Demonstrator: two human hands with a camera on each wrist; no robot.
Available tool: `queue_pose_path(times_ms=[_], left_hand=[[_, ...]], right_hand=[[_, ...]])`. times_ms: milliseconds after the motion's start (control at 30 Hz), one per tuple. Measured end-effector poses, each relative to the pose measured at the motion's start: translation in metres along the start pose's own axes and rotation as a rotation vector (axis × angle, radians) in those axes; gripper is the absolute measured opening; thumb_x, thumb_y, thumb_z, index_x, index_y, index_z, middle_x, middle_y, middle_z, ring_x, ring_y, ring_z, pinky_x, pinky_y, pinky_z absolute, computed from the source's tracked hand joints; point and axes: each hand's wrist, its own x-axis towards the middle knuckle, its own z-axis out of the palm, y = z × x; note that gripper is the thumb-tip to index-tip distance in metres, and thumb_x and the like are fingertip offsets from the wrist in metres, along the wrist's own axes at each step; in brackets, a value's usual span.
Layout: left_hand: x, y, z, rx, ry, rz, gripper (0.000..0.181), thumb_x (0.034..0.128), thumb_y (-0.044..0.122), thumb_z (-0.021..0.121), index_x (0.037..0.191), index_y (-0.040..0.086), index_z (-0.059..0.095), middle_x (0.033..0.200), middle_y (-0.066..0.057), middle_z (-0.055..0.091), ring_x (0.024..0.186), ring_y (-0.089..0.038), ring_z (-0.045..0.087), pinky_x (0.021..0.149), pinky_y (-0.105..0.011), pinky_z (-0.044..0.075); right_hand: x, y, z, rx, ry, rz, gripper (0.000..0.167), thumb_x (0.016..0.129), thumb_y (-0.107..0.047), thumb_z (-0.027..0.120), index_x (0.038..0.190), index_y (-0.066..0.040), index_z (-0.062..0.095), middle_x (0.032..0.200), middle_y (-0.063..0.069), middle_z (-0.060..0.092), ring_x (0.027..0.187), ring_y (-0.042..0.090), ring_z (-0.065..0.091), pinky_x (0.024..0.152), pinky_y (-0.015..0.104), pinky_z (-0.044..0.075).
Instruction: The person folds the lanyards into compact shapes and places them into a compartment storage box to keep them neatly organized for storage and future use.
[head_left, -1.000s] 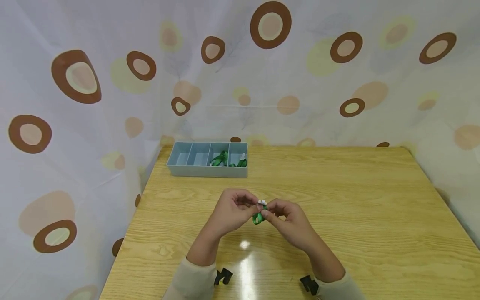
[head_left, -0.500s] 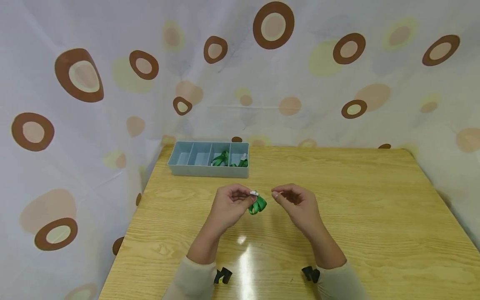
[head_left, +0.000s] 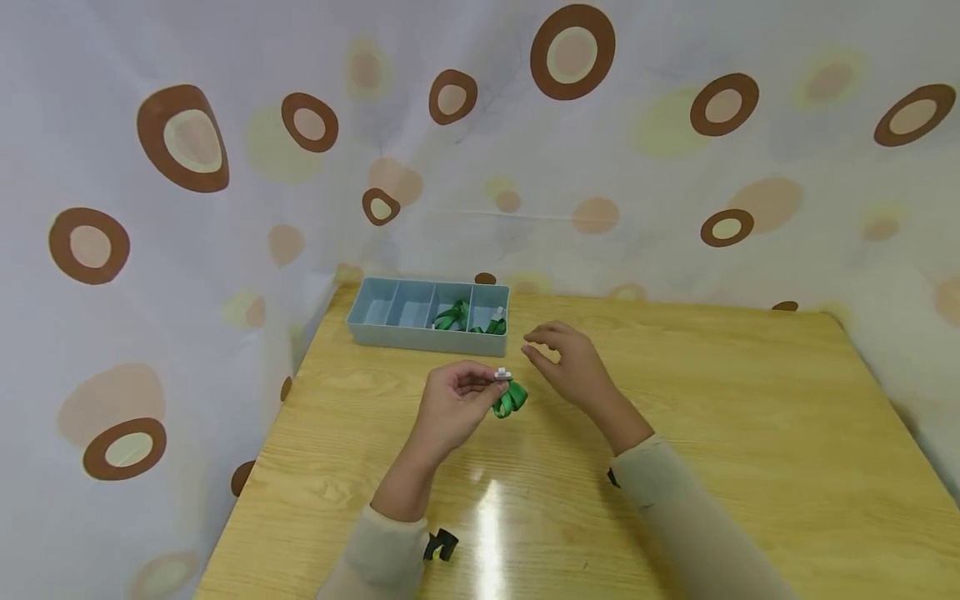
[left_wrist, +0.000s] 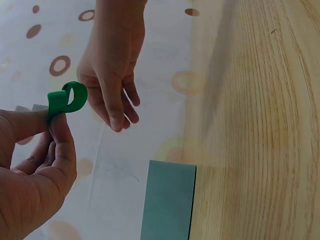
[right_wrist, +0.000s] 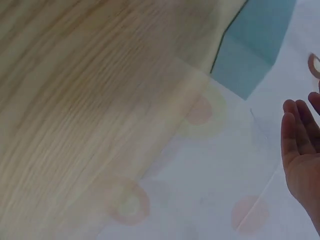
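Note:
My left hand pinches a looped green ribbon by a small white clip-like piece, between thumb and fingers above the table. In the left wrist view the ribbon stands up in a curled loop over the fingertips. My right hand is apart from it, to the right and farther forward, near the front right corner of a blue-grey divided box. Its fingers are loosely bent with nothing between them. At the edge of the right wrist view the right hand is partly cut off.
Green ribbon lies in the box's third compartment, and another green ribbon with a white piece in the rightmost one. The wooden table meets a patterned cloth behind and at the sides. A black strap piece sits by the left sleeve.
My right hand has let go of the ribbon and moved away, forward toward the box. The left hand keeps its pinch and has shifted slightly forward. The head view has turned a little left.

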Motion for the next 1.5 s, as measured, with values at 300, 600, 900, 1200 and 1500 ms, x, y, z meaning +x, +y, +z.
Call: queue_pose_path(times_ms=[300,600,900,1200,1500], left_hand=[[0.005,-0.008,0.002,0.008,-0.009,-0.027,0.011,0.0965,0.002,0.076,0.105,-0.005,0.076,0.110,-0.022,0.077,0.092,-0.014,0.075,0.078,-0.021,0.062],[0.014,-0.010,-0.013,0.014,0.114,0.019,0.010,0.0948,0.001,0.078,0.102,-0.005,0.077,0.107,-0.021,0.078,0.091,-0.014,0.075,0.077,-0.021,0.062],[0.042,-0.008,-0.056,0.050,0.360,0.123,0.014,0.0952,0.003,0.078,0.104,-0.007,0.077,0.107,-0.025,0.077,0.089,-0.012,0.074,0.079,-0.019,0.063],[0.102,-0.024,-0.109,0.249,0.550,0.119,0.018,0.0976,0.010,0.077,0.105,-0.006,0.077,0.105,-0.024,0.076,0.086,-0.013,0.069,0.072,-0.014,0.057],[0.119,-0.058,-0.122,0.630,0.519,0.014,0.019,0.1014,0.009,0.071,0.109,-0.007,0.078,0.102,-0.024,0.077,0.094,-0.036,0.075,0.082,-0.046,0.065]], right_hand=[[0.024,0.019,0.028,-0.253,-0.010,-0.150,0.022,0.098,-0.009,0.076,0.117,0.002,0.078,0.136,0.023,0.069,0.127,0.040,0.066,0.104,0.052,0.059],[0.042,0.023,0.044,-0.326,-0.056,-0.162,0.012,0.100,-0.010,0.076,0.103,0.000,0.080,0.119,0.016,0.075,0.111,0.031,0.073,0.097,0.043,0.062],[0.041,0.018,0.056,-0.365,-0.076,-0.095,0.011,0.103,-0.006,0.069,0.099,-0.001,0.078,0.112,0.014,0.074,0.101,0.029,0.073,0.089,0.041,0.064],[0.053,0.010,0.055,-0.420,-0.097,-0.078,0.013,0.105,-0.001,0.063,0.105,0.004,0.075,0.114,0.017,0.073,0.101,0.029,0.073,0.094,0.039,0.064],[0.051,0.000,0.062,-0.523,-0.117,-0.153,0.010,0.101,0.007,0.065,0.106,0.006,0.074,0.108,0.019,0.074,0.097,0.027,0.074,0.092,0.036,0.064]])
